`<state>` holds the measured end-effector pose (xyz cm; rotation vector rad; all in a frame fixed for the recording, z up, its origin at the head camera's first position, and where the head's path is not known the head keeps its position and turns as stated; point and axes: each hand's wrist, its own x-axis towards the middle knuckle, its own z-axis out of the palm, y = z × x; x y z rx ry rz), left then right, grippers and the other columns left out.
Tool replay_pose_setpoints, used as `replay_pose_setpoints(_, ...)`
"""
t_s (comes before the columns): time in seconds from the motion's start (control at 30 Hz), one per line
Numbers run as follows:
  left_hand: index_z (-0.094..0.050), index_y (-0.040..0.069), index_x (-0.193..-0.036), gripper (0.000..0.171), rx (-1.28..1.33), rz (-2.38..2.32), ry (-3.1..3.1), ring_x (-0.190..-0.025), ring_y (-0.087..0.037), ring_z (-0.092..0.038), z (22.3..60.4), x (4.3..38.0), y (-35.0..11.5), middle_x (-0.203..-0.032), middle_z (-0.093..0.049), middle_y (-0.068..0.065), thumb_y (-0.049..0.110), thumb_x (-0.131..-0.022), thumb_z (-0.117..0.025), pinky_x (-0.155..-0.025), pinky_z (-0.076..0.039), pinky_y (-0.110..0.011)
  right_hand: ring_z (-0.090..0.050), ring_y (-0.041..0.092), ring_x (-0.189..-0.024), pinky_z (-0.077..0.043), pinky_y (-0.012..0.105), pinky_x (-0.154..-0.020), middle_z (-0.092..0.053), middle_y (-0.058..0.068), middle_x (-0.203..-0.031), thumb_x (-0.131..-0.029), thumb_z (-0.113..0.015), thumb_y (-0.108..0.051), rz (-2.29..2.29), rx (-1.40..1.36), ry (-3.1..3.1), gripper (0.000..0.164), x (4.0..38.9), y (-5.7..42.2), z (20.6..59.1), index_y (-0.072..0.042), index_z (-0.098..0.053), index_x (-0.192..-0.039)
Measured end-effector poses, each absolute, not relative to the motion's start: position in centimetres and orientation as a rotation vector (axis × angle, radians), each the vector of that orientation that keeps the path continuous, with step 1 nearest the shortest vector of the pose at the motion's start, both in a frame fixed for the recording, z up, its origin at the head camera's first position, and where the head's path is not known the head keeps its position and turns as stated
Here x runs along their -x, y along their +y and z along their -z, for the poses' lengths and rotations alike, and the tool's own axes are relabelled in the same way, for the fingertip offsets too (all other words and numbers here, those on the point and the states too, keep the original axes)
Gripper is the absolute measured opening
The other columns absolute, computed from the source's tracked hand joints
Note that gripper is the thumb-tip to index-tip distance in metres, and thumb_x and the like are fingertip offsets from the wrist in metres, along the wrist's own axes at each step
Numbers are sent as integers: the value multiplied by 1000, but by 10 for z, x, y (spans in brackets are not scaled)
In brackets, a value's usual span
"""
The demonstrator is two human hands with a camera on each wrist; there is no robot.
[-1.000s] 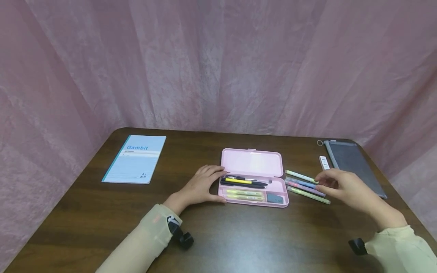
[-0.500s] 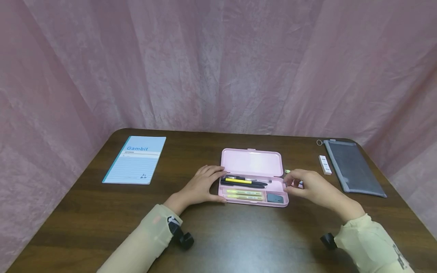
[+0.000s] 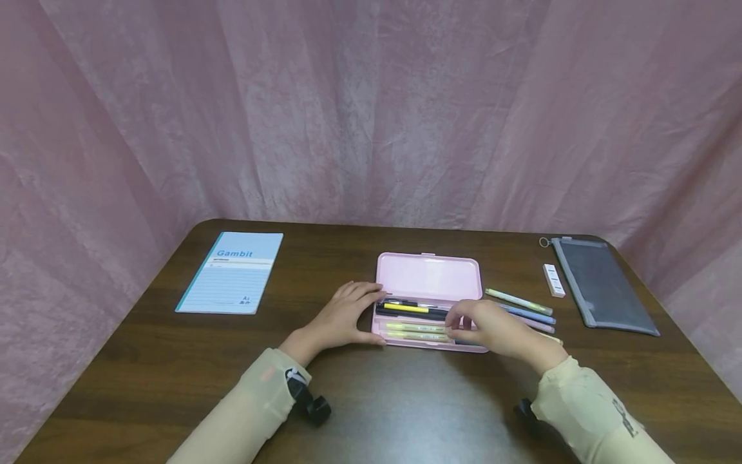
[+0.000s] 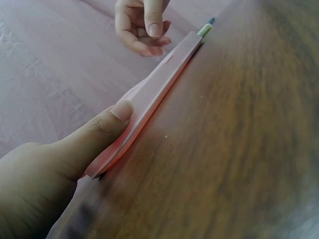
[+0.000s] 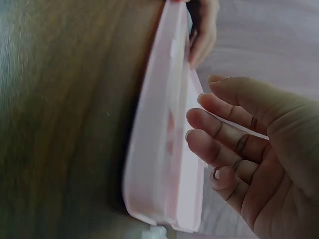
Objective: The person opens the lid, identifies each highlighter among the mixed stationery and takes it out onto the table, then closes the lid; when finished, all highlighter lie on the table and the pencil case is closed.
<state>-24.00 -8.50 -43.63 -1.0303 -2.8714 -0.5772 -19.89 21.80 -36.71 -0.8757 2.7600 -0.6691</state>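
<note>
An open pink pencil case lies on the table. My left hand holds its left end, with the thumb against the near side and the fingers at the far side. Over the case's right part hovers my right hand, fingers loosely bent; the right wrist view shows nothing between them. In the case are black and yellow pens in the back section and yellow-green highlighters in the front one. The right hand mostly hides the grey eraser. Several pastel pens lie right of the case.
A blue notebook lies at the left of the brown table. To the right are a small white box-shaped item and a grey zip pouch. A pink curtain hangs behind.
My right hand has moved left from the pastel pens, past the case's right edge, to above its front compartment. The left hand stays on the case.
</note>
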Motion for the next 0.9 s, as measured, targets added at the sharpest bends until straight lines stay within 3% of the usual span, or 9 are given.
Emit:
replay_pose_setpoints(0.27,-44,22,-144,92,1023,578,-2871,-142,-26,-33,435,240,-84,-151,-40,-2,65,-69,-74,-122,-17,-48,-55,4,-72,-51,21,-66,-66,-10,-80,-85,-72,-18,583,1012,2764,8,202,209,377,-13,-72,-92)
replay_pose_setpoints(0.9,-44,21,-144,92,1013,572,-2883,-142,-26,-33,435,239,-84,-151,-40,-2,67,-69,-73,-121,-18,-48,-46,1,-66,-42,18,-62,-57,-12,-72,-83,-74,-22,440,995,2803,8,199,197,381,-15,-73,-88)
